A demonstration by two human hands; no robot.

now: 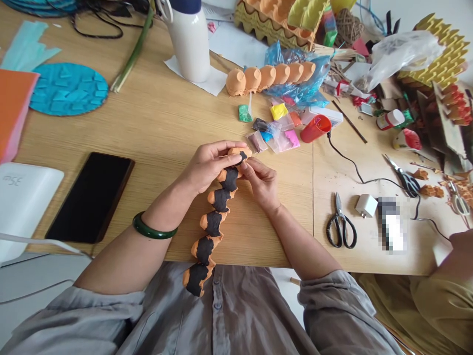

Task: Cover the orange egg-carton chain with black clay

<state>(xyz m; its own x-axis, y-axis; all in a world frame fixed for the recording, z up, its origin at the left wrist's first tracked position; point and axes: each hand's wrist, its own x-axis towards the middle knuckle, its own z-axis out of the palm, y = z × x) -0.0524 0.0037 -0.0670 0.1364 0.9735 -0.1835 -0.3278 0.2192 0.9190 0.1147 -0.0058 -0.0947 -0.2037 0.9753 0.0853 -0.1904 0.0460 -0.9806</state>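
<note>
An orange egg-carton strip (213, 223) with black clay patches on each cup runs from the table's middle toward my lap. My left hand (207, 165) wraps its fingers over the strip's far end cup. My right hand (262, 181) pinches the same end cup from the right, fingertips pressed on the black patch. Both hands are closed on it. A second, plain orange carton strip (269, 76) lies farther back on the table.
A black phone (90, 197) lies left, beside a white device (25, 197). Small bags of coloured clay (275, 130), a red glue gun (315, 129), black scissors (340, 224) and a white charger (365, 205) sit right. A white bottle (190, 42) stands behind. Another person's sleeve (439, 305) is at right.
</note>
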